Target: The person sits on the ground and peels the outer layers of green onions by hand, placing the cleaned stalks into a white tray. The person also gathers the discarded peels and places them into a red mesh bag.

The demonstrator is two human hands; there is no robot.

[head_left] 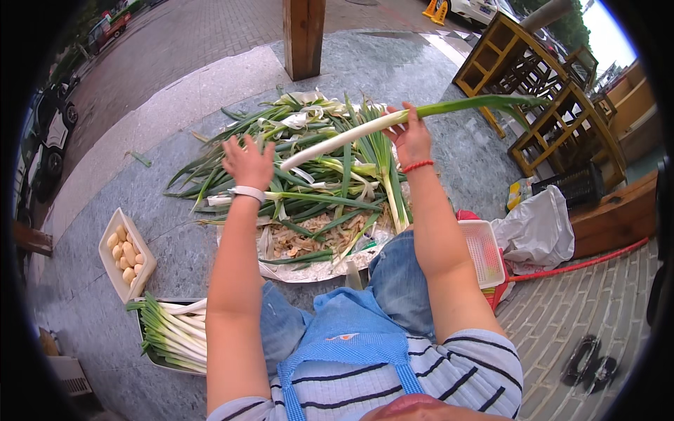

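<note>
A long leek-like green onion [350,136] lies across my right hand [409,136], which grips it where the white shank turns green. Its white end points left toward my left hand, and its leaves reach out to the right. My left hand [247,162] is raised over the pile with its fingers spread, holding nothing that I can see. Beneath both hands spreads a heap of green onion leaves and trimmings [310,192] on a pale plastic sheet [300,273]. Several whole green onions [389,184] stand at the heap's right side.
A white tray [147,268] of peeled potatoes stands left. Below it, a tray holds cleaned green onions [176,331]. At right are a white plastic basket [479,247], a silvery bag [542,226], a black crate [571,184] and stacked wooden stools [526,79]. A wooden post [304,39] rises ahead.
</note>
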